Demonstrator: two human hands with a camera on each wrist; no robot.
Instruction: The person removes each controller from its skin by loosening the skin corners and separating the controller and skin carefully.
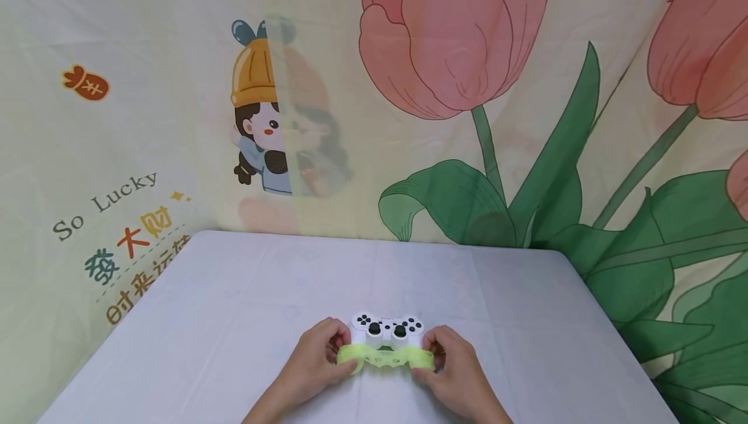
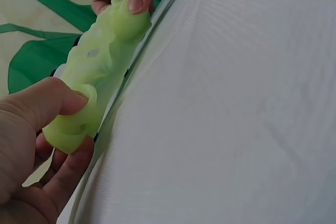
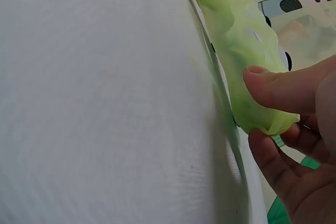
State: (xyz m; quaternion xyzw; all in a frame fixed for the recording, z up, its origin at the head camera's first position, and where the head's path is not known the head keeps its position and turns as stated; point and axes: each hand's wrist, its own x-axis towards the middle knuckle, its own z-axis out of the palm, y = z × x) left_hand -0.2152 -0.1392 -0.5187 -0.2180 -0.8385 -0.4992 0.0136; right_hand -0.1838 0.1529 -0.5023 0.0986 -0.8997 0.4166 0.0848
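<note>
A white game controller with black sticks and buttons is near the table's front in the head view. Pale green, translucent silicone cover material wraps its near side and both grips, while the controller's top face is bare. My left hand pinches the cover at the left grip, thumb on the near side. At the right grip, my right hand pinches it the same way. Both wrist views show the thumbs pressing on the green cover, with fingers beneath; it hides most of the controller there.
The table has a white cloth over it. Behind it hangs a cream curtain printed with pink tulips, green leaves, a cartoon figure and lettering.
</note>
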